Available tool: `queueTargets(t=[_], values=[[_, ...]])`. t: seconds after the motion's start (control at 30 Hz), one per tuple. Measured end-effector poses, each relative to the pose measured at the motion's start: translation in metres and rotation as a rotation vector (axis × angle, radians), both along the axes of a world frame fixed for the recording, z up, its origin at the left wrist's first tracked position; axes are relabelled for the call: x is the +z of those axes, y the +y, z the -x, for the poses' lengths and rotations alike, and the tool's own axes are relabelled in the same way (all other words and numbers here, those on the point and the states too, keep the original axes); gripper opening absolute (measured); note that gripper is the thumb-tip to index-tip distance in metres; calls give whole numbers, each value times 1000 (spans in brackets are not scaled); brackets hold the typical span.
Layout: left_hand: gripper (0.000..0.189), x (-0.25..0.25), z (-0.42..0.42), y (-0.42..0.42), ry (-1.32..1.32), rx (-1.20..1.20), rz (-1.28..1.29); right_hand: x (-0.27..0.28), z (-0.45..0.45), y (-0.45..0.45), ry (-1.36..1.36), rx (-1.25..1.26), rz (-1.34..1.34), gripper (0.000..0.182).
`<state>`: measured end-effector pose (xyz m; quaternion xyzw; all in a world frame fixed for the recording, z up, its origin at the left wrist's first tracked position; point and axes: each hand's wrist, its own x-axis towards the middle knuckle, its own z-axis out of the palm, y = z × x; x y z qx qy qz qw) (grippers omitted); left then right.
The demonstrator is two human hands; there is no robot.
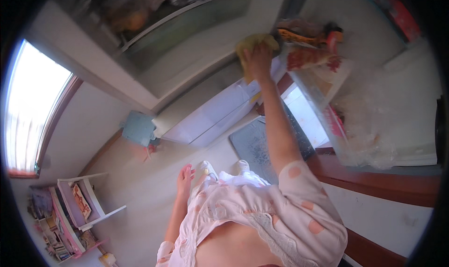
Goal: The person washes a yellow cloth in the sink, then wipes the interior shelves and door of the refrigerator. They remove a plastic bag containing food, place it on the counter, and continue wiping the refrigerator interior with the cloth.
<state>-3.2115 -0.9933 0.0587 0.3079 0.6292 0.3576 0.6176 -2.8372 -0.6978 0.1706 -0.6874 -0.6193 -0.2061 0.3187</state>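
Observation:
My right hand [259, 60] is stretched forward and pressed on a yellow cloth [247, 47]. The cloth lies against the front ledge of a white cabinet [210, 44], near its right end. Below that ledge are white drawer fronts [217, 109]. My left hand [186, 177] hangs low at my side, its fingers loosely apart, holding nothing.
Plastic bags and packages [308, 58] sit on a surface at the right. A grey mat [252, 144] lies on the floor before my feet. A blue-grey box [138, 128] stands at the cabinet's left end. A small white chair [98, 214] and a pink bookshelf [66, 228] are at the lower left, below a bright window [35, 109].

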Motion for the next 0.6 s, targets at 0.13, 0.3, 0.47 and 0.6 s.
queueTargets(t=[0.13, 0.3, 0.47, 0.6], values=[[34, -24, 67, -15, 28, 102, 28, 8, 79, -42, -122, 191, 613, 35], [34, -31, 109, -20, 16, 130, 83, -14, 272, -145, 168, 679, 243, 63], [35, -47, 113, -4, -3, 130, 70, -11, 292, -153, 133, 743, 144, 48], [33, -58, 109, -6, 21, 158, 94, -20, 177, -121, 378, 434, 288, 26]])
